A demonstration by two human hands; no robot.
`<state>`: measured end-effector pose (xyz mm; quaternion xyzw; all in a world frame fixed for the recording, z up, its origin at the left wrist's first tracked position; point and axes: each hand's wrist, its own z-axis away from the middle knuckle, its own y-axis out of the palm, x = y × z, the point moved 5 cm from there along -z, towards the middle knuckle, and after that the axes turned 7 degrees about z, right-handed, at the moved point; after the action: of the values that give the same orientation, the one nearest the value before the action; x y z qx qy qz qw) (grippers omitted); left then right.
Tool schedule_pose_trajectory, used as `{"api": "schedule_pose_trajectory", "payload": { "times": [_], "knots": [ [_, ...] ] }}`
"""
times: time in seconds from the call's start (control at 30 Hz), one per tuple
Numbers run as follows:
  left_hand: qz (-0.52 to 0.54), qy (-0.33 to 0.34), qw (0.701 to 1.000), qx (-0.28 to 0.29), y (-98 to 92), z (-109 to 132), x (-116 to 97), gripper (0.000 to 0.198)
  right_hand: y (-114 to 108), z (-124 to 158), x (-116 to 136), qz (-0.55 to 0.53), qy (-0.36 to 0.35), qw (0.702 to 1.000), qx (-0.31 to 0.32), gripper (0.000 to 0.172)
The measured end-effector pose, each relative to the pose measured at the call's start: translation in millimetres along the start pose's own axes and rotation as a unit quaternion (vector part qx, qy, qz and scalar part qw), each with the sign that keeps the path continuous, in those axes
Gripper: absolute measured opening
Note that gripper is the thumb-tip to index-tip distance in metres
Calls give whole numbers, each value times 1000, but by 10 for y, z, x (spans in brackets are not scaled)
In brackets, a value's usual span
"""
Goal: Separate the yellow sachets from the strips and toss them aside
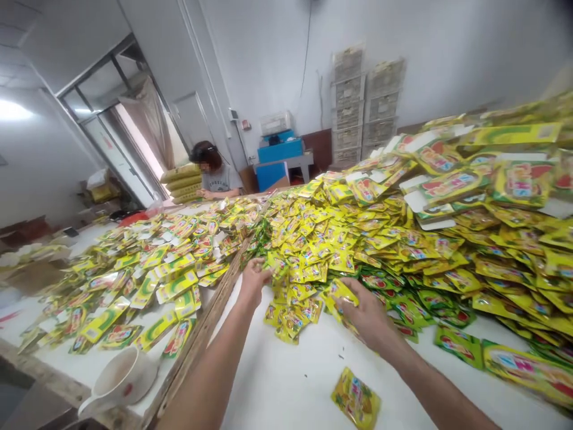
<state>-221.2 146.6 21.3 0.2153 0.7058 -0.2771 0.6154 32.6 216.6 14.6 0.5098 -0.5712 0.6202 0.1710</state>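
Note:
My left hand (256, 280) is closed, its fingertips pinching the edge of a yellow-green sachet (277, 266) at the front of the pile. Between the thumb and fingers of my right hand (367, 315) is a yellow sachet (336, 296), held just above the white table; whether more than one is in this grip I cannot tell. A small cluster of yellow sachets (293, 318) lies between my hands. One loose yellow sachet (357, 399) rests on the table closer to me. Behind both hands spreads a big heap of yellow sachets (308, 239), with green sachets (412, 307) along its lower edge.
A wooden strip (219, 307) divides the table. Left of it lie many small printed cartons (174, 286) and a white mug (120, 376). Flattened-looking cartons (452, 173) top the heap at right. Across the table sits a person (221, 179); stacked crates (348, 110) stand behind.

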Motion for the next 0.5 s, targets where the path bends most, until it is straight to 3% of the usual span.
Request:
{"api": "schedule_pose_trajectory", "payload": {
  "times": [0.13,0.23,0.4,0.5],
  "knots": [
    [129,-65,984,102,260,566,170,43,-142,49,-25,3,-16,997,73,24],
    [180,-98,970,128,439,866,279,43,-172,177,-193,-50,54,992,104,23],
    [164,-70,974,142,606,1135,235,35,-39,354,-301,-323,137,934,67,37],
    [179,-65,971,146,681,1206,189,35,27,356,-258,-323,113,937,72,35]
  ]
}}
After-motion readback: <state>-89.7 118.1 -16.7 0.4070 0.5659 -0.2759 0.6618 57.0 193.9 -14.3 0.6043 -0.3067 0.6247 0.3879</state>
